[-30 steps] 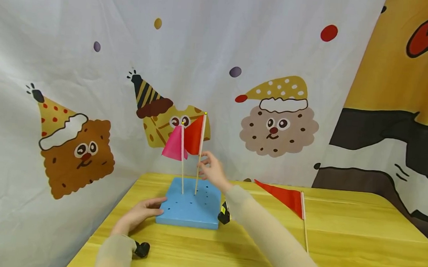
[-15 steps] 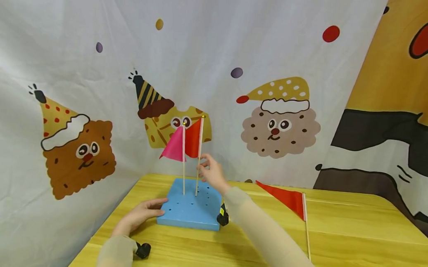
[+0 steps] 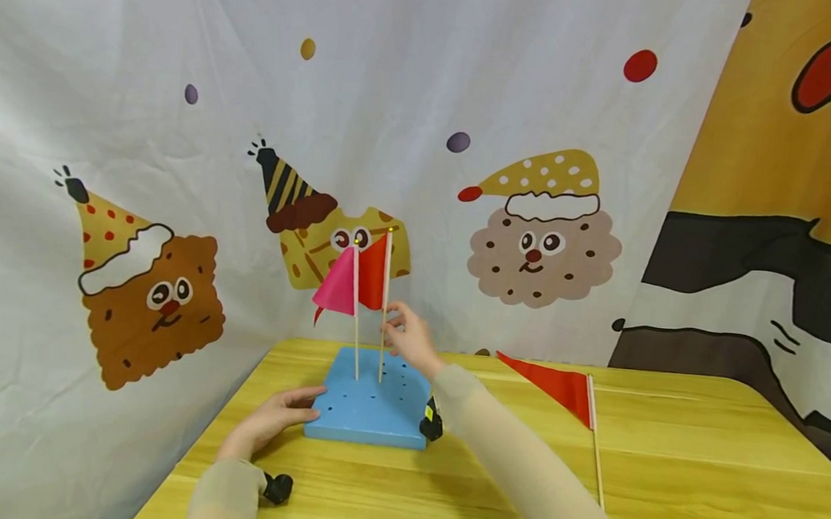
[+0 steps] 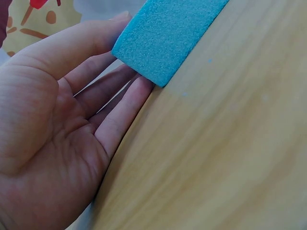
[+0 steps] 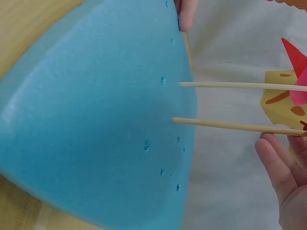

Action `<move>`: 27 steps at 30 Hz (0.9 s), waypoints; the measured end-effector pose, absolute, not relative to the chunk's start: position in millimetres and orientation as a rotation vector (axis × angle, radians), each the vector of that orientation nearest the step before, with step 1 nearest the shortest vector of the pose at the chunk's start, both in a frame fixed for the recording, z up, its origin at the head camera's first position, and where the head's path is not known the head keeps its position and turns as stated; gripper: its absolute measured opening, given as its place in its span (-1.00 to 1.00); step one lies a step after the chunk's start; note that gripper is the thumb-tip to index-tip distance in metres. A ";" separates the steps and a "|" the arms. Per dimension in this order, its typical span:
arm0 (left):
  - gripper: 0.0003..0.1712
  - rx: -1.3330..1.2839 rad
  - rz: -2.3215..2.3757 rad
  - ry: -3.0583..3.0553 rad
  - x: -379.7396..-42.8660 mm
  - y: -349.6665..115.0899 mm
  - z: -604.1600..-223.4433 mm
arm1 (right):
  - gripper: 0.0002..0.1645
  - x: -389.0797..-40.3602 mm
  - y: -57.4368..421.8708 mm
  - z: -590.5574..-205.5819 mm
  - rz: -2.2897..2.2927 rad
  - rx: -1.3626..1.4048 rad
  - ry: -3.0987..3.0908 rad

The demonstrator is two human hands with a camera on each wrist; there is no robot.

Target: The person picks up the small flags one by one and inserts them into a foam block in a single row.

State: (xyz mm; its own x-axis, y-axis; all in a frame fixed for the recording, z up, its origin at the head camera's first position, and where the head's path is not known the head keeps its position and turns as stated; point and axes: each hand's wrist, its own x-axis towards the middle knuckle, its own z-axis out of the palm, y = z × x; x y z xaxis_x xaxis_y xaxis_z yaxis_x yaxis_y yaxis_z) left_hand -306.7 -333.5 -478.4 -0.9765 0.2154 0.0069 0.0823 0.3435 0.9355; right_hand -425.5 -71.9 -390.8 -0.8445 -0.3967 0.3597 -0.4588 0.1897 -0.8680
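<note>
A blue foam block (image 3: 368, 414) with small holes lies on the table. Two flags stand in its far half: a pink pennant (image 3: 337, 288) and, to its right, a red pennant (image 3: 374, 279), each on a thin wooden stick. My right hand (image 3: 413, 340) pinches the red flag's stick just below the cloth; in the right wrist view, the fingertips (image 5: 266, 139) are at that stick (image 5: 216, 124). Relaxed, nearly straight fingers of my left hand (image 3: 270, 421) rest against the block's left side. The left wrist view has them at the block's corner (image 4: 158, 52).
Another red pennant (image 3: 558, 388) on a stick lies on the wooden table (image 3: 705, 465) at the right. A printed curtain (image 3: 413, 90) with cartoon biscuits hangs behind and left of the table.
The top of the red flag has swung left and dropped slightly, so its stick stands nearly upright, with my right hand staying at it. The left hand keeps its place at the block.
</note>
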 end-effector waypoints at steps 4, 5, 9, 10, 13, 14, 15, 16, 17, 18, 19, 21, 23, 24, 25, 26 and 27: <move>-0.35 0.268 1.707 2.483 -306.5 -333.8 -480.3 | -0.67 -423.7 -71.5 -393.0 1.754 0.868 -2.385; -0.35 0.268 1.710 2.481 -306.4 -333.9 -480.4 | -0.67 -423.8 -71.4 -393.7 1.747 0.869 -2.386; -0.34 0.282 1.722 2.468 -306.8 -334.6 -481.0 | -0.66 -424.1 -70.7 -396.1 1.747 0.877 -2.392; -0.34 0.287 1.725 2.465 -307.0 -334.8 -481.0 | -0.67 -424.7 -70.7 -397.2 1.749 0.881 -2.392; -0.34 0.283 1.730 2.465 -308.1 -335.3 -481.2 | -0.67 -425.7 -70.6 -399.8 1.769 0.893 -2.389; -0.34 0.277 1.729 2.465 -308.4 -335.4 -481.2 | -0.67 -426.3 -70.8 -400.7 1.782 0.895 -2.388; -0.34 0.269 1.731 2.466 -309.0 -335.5 -481.4 | -0.67 -426.6 -71.1 -401.4 1.786 0.891 -2.390; -0.34 0.265 1.729 2.469 -309.4 -335.6 -481.7 | -0.69 -427.0 -71.6 -401.9 1.788 0.884 -2.392; -0.34 0.255 1.729 2.468 -309.7 -335.6 -481.9 | -0.68 -426.8 -71.9 -401.8 1.789 0.878 -2.395; -0.34 0.249 1.725 2.470 -309.7 -335.6 -481.9 | -0.67 -426.9 -72.2 -401.8 1.791 0.874 -2.398; -0.34 0.241 1.727 2.466 -309.8 -335.5 -481.9 | -0.66 -426.8 -72.5 -401.7 1.791 0.872 -2.400; -0.34 0.244 1.723 2.465 -309.3 -335.3 -481.2 | -0.66 -426.2 -72.5 -401.1 1.786 0.862 -2.410; -0.34 0.241 1.713 2.467 -308.8 -335.0 -480.5 | -0.66 -425.6 -72.2 -400.5 1.793 0.865 -2.407; -0.34 0.242 1.710 2.467 -308.7 -334.8 -480.3 | -0.65 -425.5 -71.9 -400.6 1.799 0.870 -2.402; -0.34 0.240 1.711 2.466 -308.6 -334.6 -480.2 | -0.66 -425.4 -71.6 -400.7 1.802 0.872 -2.400; -0.34 0.238 1.712 2.464 -308.6 -334.3 -480.1 | -0.67 -425.4 -71.3 -400.7 1.805 0.875 -2.396; -0.34 0.235 1.712 2.465 -308.7 -334.1 -480.2 | -0.67 -425.3 -70.9 -400.8 1.806 0.877 -2.393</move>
State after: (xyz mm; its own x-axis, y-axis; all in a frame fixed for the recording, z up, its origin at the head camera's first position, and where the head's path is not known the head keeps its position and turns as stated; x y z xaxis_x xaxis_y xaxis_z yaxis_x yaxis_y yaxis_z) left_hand -308.7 -334.1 -480.2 -0.9793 0.2015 -0.0189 0.0526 0.3436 0.9376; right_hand -425.3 -70.9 -400.8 -0.8422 -0.4196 0.3386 -0.4406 0.1736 -0.8808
